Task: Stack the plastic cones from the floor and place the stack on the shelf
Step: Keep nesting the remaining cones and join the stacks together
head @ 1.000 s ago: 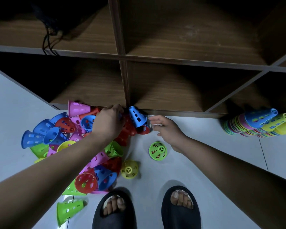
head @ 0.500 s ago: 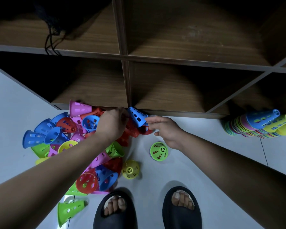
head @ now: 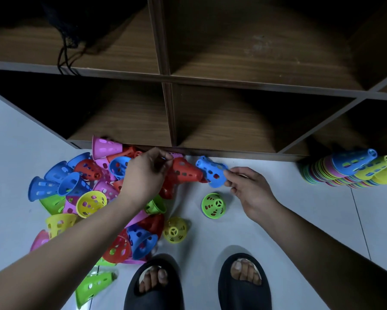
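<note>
A heap of coloured perforated plastic cones [head: 87, 198] lies on the floor at the left, against the foot of the wooden shelf [head: 172, 121]. My left hand [head: 145, 175] grips a red cone [head: 184, 170] by its wide rim, tip pointing right. My right hand [head: 248, 186] pinches the rim of a blue cone [head: 211, 171], whose tip points left and up. The two cones almost touch. A green cone [head: 213, 205] and a yellow cone [head: 175, 230] stand alone on the floor.
A long stack of cones [head: 344, 171] lies on its side at the right by the shelf foot. My two feet in black slippers [head: 197, 285] stand at the bottom. Black cords [head: 65, 57] hang in the upper left shelf compartment.
My left hand has lifted a red cone out of the heap. My right hand has drawn the blue cone to the right, away from the pile.
</note>
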